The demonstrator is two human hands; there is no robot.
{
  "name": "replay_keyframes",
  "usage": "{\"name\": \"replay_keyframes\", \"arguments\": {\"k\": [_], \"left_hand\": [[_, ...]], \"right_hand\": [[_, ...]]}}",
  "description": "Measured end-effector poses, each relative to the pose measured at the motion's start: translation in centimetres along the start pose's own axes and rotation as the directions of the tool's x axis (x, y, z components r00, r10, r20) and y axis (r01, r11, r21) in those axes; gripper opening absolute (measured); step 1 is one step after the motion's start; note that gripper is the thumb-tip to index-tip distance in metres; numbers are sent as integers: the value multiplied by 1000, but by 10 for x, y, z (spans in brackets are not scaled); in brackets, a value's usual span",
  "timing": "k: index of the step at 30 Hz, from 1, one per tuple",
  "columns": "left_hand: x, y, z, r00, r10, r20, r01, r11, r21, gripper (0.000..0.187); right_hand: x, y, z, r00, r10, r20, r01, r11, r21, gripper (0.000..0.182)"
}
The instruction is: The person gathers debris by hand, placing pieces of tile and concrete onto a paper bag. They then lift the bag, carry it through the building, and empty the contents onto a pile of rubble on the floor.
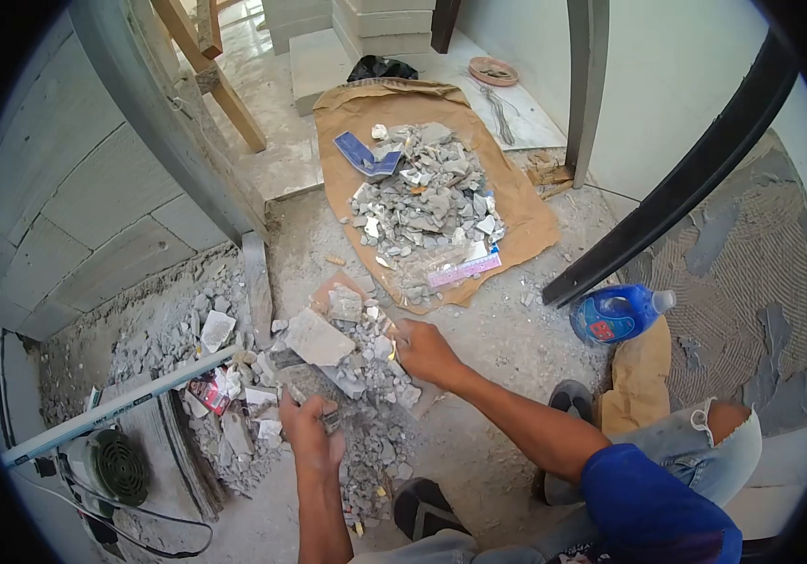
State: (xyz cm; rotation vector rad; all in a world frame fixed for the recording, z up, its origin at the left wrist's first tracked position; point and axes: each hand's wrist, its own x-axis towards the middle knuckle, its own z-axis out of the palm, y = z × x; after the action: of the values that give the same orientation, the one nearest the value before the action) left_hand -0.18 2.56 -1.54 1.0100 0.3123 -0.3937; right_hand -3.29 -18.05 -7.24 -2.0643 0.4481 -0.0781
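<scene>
My left hand (310,432) is closed round the near end of a grey, dust-covered flat piece (305,378); its exact kind does not show. Rubble (371,338) lies heaped just beyond it, topped by a broad pale slab (320,337). On the right side of that heap, my right hand (425,353) has its fingers closed at the edge, and what they grip is hidden. A reddish-brown flat edge (336,285) shows behind the heap. Farther off, a brown paper sack (347,117) lies flat under a pile of broken grey chunks (427,188).
A blue bottle (615,313) stands by a dark curved post (685,183) on the right. More debris (220,329) lies left, beside a long pale bar (131,402) and a green corded power tool (117,468). Sandalled feet (427,512) are close to the rubble.
</scene>
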Motion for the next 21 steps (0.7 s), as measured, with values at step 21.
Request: {"name": "replay_keyframes", "arguments": {"k": [21], "left_hand": [[140, 58, 132, 940, 63, 335, -78, 996, 32, 41]], "right_hand": [[166, -40, -259, 882, 22, -470, -373, 644, -668, 32]]}}
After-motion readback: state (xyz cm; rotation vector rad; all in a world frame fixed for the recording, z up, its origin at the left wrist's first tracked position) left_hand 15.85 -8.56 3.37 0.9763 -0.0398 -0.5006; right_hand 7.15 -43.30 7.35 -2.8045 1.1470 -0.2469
